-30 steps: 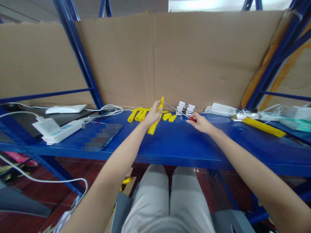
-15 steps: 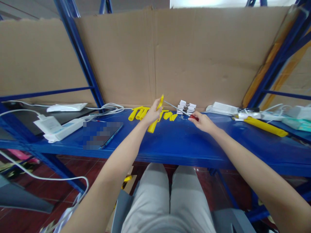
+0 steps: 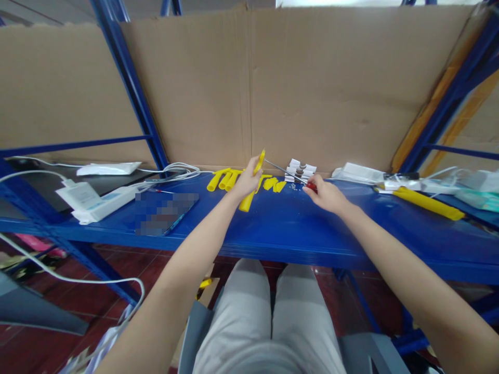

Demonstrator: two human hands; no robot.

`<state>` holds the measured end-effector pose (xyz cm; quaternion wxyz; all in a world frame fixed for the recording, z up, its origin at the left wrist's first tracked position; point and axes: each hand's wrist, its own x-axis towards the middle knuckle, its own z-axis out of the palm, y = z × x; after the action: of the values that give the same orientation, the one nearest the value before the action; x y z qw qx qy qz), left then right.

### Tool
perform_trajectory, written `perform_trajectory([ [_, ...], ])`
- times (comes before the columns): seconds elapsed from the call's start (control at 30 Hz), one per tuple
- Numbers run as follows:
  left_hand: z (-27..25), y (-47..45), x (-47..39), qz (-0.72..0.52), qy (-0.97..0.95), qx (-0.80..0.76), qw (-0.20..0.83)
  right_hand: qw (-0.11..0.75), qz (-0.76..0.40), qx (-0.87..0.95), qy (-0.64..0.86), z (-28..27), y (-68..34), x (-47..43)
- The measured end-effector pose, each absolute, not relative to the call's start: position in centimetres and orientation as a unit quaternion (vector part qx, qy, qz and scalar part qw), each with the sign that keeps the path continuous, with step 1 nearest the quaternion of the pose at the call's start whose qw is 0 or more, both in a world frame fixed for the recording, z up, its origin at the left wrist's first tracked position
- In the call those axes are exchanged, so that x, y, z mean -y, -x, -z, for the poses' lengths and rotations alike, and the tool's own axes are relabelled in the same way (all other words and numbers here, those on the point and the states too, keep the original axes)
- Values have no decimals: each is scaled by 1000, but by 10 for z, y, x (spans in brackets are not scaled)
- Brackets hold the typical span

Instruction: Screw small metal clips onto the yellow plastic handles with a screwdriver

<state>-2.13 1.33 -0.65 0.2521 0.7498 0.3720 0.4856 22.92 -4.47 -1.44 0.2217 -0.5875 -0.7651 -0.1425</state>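
My left hand (image 3: 249, 179) is closed around a yellow tube (image 3: 246, 202), which sticks out above and below the fingers and is tilted. In my right hand (image 3: 325, 193) is a screwdriver (image 3: 281, 169) with a long thin metal shaft, its red handle gripped by the fingers. The shaft points left toward the top end of the tube; whether the tip touches it is too small to tell. Several more yellow tubes (image 3: 213, 182) lie behind my left hand. Small flat yellow pieces (image 3: 279, 186) and a stack of white pieces with dark bands (image 3: 300, 170) are between the hands.
A blue shelf (image 3: 280, 234) carries everything, with cardboard (image 3: 312, 88) standing behind. At left are a phone-like slab (image 3: 181, 210), partly blurred out, a white power strip (image 3: 113, 202) and cables (image 3: 181, 169). At right lie white packages (image 3: 354, 173) and a long yellow roll (image 3: 429, 203).
The view has shifted slightly. Both hands keep nearly the same places and the same holds on the yellow tube and the screwdriver.
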Motion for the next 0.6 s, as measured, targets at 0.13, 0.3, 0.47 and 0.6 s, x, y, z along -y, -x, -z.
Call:
perform_trajectory([
  [0.13, 7, 21, -12, -488, -751, -380, 232, 206, 131, 798, 551, 16, -233, 40],
  [0.3, 7, 23, -12, -488, -757, -377, 219, 225, 162, 773, 571, 16, -238, 39],
  [0.47, 10, 23, -15, -493, -758, -354, 238, 237, 150, 775, 566, 16, -240, 39],
  [0.6, 11, 24, -17, -499, -757, -344, 245, 245, 135, 792, 542, 17, -239, 34],
])
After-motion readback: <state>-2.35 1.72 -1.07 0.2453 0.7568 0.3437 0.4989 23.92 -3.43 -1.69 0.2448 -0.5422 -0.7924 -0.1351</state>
